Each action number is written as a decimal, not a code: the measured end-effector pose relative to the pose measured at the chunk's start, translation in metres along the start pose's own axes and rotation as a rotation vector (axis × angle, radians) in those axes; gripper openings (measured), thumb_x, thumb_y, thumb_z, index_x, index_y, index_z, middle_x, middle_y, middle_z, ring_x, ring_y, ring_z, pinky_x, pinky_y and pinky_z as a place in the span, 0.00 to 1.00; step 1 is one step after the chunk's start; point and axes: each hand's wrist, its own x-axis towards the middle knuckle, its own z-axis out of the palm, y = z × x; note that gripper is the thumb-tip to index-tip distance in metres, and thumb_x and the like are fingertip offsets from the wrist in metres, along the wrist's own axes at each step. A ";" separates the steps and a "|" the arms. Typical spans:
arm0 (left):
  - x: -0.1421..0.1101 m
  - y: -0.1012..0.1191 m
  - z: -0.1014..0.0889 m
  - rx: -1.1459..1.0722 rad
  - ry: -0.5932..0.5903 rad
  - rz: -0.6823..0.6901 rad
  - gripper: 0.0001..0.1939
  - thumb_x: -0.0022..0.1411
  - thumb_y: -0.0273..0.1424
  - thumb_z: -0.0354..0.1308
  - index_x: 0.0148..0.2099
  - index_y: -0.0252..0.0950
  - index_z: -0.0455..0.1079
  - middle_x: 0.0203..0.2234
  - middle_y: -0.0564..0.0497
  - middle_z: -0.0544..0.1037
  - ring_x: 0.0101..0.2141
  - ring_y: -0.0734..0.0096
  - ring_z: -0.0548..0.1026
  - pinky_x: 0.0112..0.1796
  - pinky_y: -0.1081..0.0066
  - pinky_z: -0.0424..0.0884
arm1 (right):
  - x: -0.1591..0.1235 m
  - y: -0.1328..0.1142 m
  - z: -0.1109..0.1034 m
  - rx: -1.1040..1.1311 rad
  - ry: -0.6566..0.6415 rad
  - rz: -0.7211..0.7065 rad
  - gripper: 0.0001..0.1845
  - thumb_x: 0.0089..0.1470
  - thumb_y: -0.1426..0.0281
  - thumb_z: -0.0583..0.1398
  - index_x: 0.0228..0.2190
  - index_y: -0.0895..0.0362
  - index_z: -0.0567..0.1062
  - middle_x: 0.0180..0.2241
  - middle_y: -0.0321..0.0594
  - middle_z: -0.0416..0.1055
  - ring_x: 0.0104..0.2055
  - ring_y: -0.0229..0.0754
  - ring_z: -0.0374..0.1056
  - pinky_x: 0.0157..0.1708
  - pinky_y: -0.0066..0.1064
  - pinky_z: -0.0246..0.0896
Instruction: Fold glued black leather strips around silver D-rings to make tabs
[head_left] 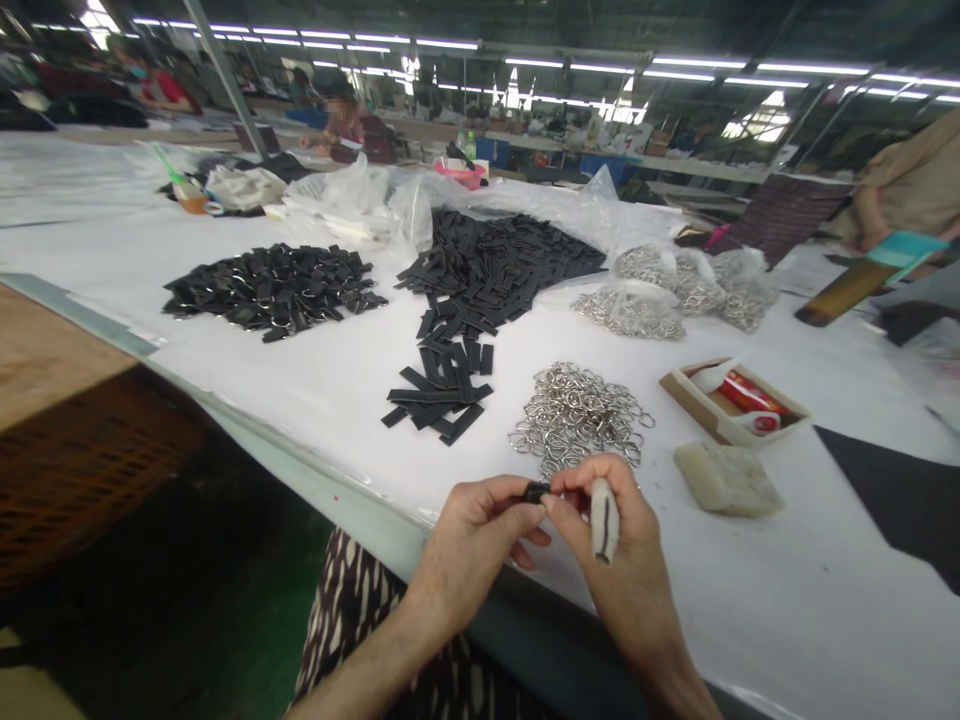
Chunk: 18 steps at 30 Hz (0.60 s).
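From my remote view, the left hand (469, 550) and the right hand (611, 540) are nearly closed, pinching a small black strap piece (536, 491) between their fingertips. A tangled heap of silver metal D-rings (577, 415) lies just ahead on the white-sheeted table (750, 620), beside a stack of loose black strips (439, 385).

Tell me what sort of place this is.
Probably a bag or leather-goods factory floor: piles of black strips, a heap of metal D-rings, and long worktables with other workers under strip lights.
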 end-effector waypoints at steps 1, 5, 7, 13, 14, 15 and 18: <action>0.001 0.000 0.000 -0.001 0.003 -0.003 0.09 0.54 0.27 0.57 0.35 0.33 0.77 0.26 0.49 0.77 0.28 0.69 0.74 0.26 0.75 0.70 | 0.000 0.000 0.000 -0.002 -0.002 0.001 0.07 0.48 0.73 0.59 0.28 0.53 0.65 0.28 0.32 0.68 0.28 0.36 0.66 0.28 0.28 0.62; 0.001 0.001 -0.001 0.009 -0.004 -0.013 0.08 0.54 0.27 0.58 0.35 0.33 0.78 0.25 0.50 0.77 0.28 0.71 0.74 0.26 0.75 0.70 | 0.001 -0.001 0.000 -0.017 -0.010 -0.002 0.07 0.47 0.73 0.60 0.29 0.53 0.65 0.26 0.31 0.67 0.27 0.36 0.65 0.28 0.27 0.62; 0.002 0.000 -0.001 0.010 -0.005 -0.015 0.08 0.55 0.28 0.57 0.35 0.33 0.78 0.24 0.50 0.77 0.27 0.71 0.74 0.26 0.75 0.70 | 0.000 -0.001 -0.001 -0.027 -0.014 -0.009 0.07 0.47 0.73 0.60 0.29 0.53 0.65 0.26 0.31 0.67 0.27 0.35 0.65 0.28 0.27 0.61; 0.003 -0.001 -0.001 0.006 0.028 -0.012 0.09 0.55 0.30 0.58 0.33 0.33 0.78 0.22 0.51 0.77 0.26 0.70 0.74 0.27 0.74 0.71 | 0.000 0.000 -0.002 -0.012 -0.028 -0.019 0.06 0.48 0.74 0.59 0.28 0.53 0.65 0.26 0.30 0.65 0.27 0.34 0.64 0.27 0.25 0.61; 0.003 -0.002 -0.002 0.009 0.034 -0.012 0.09 0.55 0.31 0.58 0.33 0.33 0.78 0.22 0.51 0.77 0.26 0.70 0.75 0.28 0.75 0.72 | 0.002 0.000 -0.001 -0.007 -0.030 -0.021 0.06 0.48 0.74 0.59 0.28 0.53 0.65 0.26 0.30 0.65 0.27 0.34 0.64 0.27 0.25 0.61; 0.002 -0.002 -0.003 0.012 0.034 -0.014 0.09 0.56 0.31 0.58 0.32 0.33 0.78 0.22 0.51 0.77 0.27 0.70 0.75 0.28 0.74 0.72 | 0.003 0.000 -0.001 -0.003 -0.029 -0.022 0.06 0.47 0.74 0.59 0.28 0.53 0.65 0.25 0.30 0.65 0.26 0.34 0.63 0.26 0.25 0.60; 0.002 -0.001 -0.001 0.095 0.016 -0.009 0.09 0.57 0.31 0.56 0.33 0.34 0.77 0.22 0.51 0.77 0.26 0.67 0.75 0.28 0.72 0.73 | 0.003 -0.001 0.002 0.029 0.009 -0.012 0.07 0.46 0.74 0.58 0.27 0.53 0.65 0.25 0.30 0.65 0.25 0.35 0.63 0.24 0.25 0.59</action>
